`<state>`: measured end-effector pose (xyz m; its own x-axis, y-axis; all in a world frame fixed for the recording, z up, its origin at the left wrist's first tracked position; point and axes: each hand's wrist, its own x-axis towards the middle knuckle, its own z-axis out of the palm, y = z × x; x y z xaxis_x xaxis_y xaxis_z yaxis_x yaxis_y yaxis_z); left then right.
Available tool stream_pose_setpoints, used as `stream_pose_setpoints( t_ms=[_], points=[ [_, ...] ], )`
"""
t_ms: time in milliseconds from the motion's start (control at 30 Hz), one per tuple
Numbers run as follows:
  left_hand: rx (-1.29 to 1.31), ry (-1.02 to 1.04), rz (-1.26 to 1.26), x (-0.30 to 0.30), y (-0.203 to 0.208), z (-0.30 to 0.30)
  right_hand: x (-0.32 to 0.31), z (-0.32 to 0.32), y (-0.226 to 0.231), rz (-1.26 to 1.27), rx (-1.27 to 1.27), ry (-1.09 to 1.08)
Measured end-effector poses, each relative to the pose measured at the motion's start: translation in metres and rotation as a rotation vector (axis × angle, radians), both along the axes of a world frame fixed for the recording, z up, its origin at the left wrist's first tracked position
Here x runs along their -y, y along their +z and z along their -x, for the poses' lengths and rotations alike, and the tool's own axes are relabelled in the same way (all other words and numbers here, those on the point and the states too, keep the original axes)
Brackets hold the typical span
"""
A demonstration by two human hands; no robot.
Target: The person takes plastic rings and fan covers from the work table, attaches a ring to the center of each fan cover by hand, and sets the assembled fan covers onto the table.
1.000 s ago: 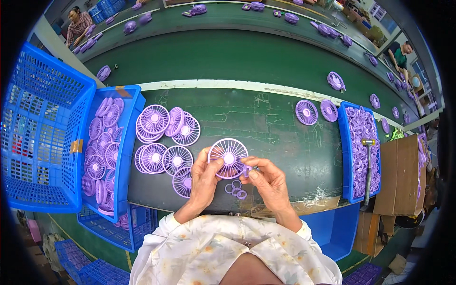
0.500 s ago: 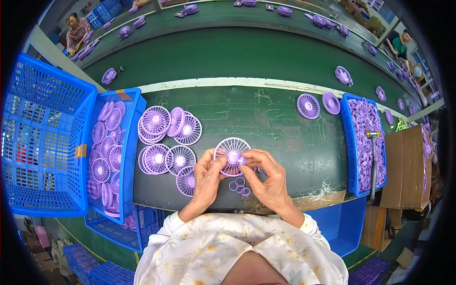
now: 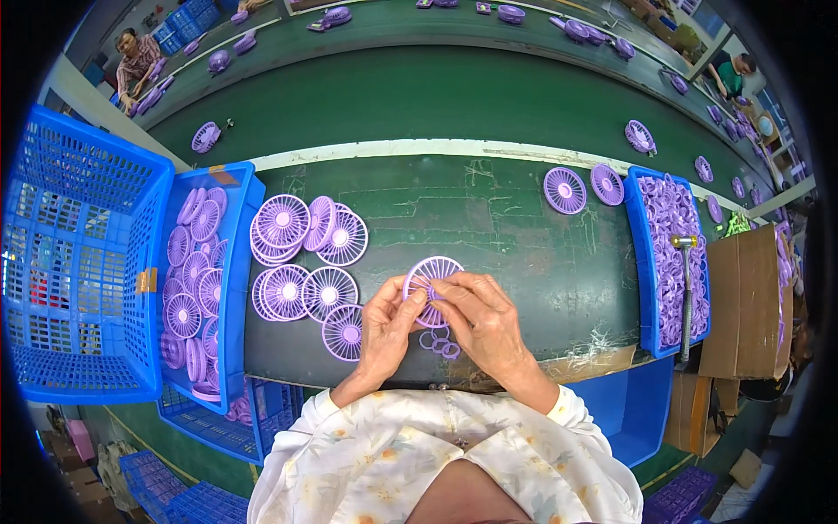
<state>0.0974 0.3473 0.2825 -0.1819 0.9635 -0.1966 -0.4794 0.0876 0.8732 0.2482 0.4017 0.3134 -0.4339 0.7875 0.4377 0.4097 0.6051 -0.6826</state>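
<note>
The grille is hovering tilted, the left grip clamping its left rim; the right grip is touching its face, its closure hidden. Uneven finger pressure would be risking a slip toward rings lying on the surface.

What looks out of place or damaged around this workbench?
A hammer lies across the purple parts in the blue tray at right, its handle reaching over the near rim: an odd spot for a tool. The bench top is scratched, and a ragged, shiny patch near its front right edge looks like damage.
</note>
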Motion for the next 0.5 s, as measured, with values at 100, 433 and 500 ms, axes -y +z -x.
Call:
stream_pose_setpoints(
  t_ms=[100, 433, 500],
  points=[
    [0.023, -0.041, 0.052, 0.001, -0.002, 0.006, -0.003, -0.002, -0.012, -0.059, -0.047, 0.088],
    [0.033, -0.292, 0.121, 0.0, 0.007, 0.018, -0.005, -0.024, -0.005, -0.031, -0.032, 0.292],
    [0.045, -0.292, 0.065, -0.004, 0.014, 0.016, -0.008, -0.027, -0.001, 0.016, -0.094, 0.204]
  ],
)
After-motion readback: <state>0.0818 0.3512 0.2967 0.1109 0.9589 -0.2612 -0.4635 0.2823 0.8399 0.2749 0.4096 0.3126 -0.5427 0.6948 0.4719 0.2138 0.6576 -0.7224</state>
